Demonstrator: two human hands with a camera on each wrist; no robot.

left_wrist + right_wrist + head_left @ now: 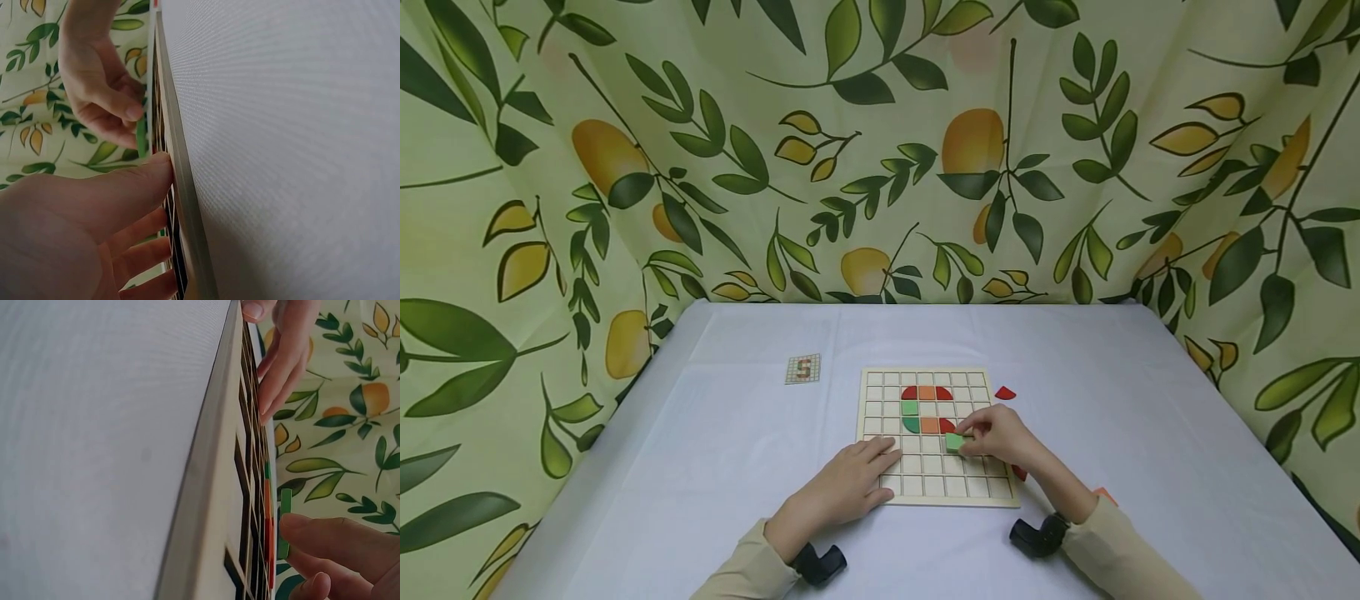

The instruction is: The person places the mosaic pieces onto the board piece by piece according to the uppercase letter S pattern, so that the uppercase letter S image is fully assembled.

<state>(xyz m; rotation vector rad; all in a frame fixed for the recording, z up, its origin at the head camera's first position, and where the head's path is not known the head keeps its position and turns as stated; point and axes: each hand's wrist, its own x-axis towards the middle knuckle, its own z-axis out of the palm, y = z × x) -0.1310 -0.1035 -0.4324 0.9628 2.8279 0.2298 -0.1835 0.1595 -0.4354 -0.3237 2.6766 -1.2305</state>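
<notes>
A wooden grid board [925,486] lies on the table, with red, orange and green tiles set in some of its squares. My right hand [1000,435] pinches a green square tile [953,443] just below the lower red quarter-round tile [947,426]. In the right wrist view that green tile [285,524] stands a little off the board between thumb and finger. My left hand [848,479] rests with extended fingers on the board's left edge. The left wrist view has its thumb [140,187] on the board's rim [181,162].
A small pattern card [802,368] lies left of the board's far corner. Loose red pieces [1005,392] sit along the board's right side, one partly under the right forearm. An orange piece [1105,496] shows behind that forearm. A leaf-print cloth hangs behind the white table.
</notes>
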